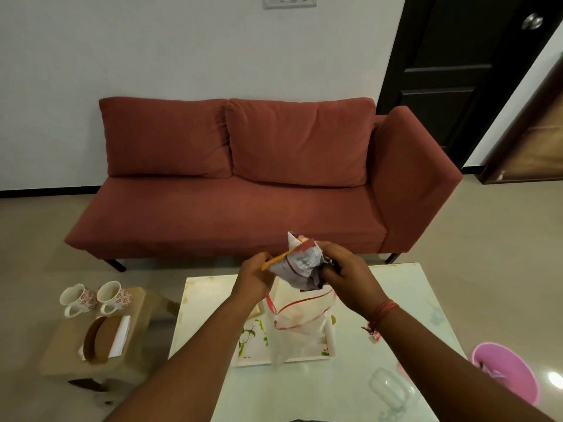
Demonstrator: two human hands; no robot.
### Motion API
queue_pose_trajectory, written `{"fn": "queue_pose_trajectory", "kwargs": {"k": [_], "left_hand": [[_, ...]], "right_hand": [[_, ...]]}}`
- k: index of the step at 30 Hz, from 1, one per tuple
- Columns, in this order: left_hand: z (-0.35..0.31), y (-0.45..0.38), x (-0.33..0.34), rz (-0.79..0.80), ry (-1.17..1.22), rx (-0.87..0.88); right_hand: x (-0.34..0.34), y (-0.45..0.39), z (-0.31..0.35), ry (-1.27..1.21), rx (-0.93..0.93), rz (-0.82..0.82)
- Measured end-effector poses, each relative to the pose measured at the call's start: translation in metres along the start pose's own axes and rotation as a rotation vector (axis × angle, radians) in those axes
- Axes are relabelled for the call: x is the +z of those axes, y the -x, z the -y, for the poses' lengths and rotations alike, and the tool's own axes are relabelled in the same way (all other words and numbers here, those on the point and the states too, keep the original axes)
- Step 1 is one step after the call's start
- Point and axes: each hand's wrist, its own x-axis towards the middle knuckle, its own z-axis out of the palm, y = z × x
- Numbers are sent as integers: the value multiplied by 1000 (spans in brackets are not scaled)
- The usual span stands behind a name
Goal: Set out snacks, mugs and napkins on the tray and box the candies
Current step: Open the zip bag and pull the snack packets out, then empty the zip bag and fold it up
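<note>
Both hands hold a crinkled snack packet (300, 263) up over the white table (304, 388). My left hand (254, 277) pinches its orange top edge. My right hand (347, 278) grips the packet's body from the right. Beneath the packet a clear zip bag with a red seal (300, 327) stands on a white floral tray (253, 342). Two flowered mugs (96, 296) sit on a small stool at the left, beside a brown napkin holder with white napkins (105, 338). A clear plastic box (390, 388) lies on the table near my right forearm.
A red sofa (243, 184) stands behind the table. The beige stool (91, 354) is left of the table. A pink bowl (505, 373) sits at the table's right edge, with a small pink candy (376, 336) near my wrist. A dark door (451, 71) is at the back right.
</note>
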Motion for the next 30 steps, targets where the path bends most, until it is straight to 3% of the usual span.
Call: {"fn": "queue_pose_trajectory", "kwargs": {"k": [2,5,10,14,18,21,25,30], "left_hand": [[2,3,2,16,58,28],[0,7,3,16,181,-86],[18,10,3,-32,140,-207],[41,18,5,-81,127,-309],[63,29,8,-121,121,-370],[78,42,12,-141,130,-408],[98,59,22,-195,151,-448],[127,70,38,-214,208,-513]], "right_hand": [[4,-2,2,-133,67,-60],[9,-6,2,-348,180,-115],[14,-15,-5,-845,353,-200],[20,-16,-25,-1019,442,-316],[42,-10,-60,-996,584,-384],[74,4,-100,-856,789,-373],[126,16,-159,-762,1058,-294],[195,24,-224,-665,1201,-134]]}}
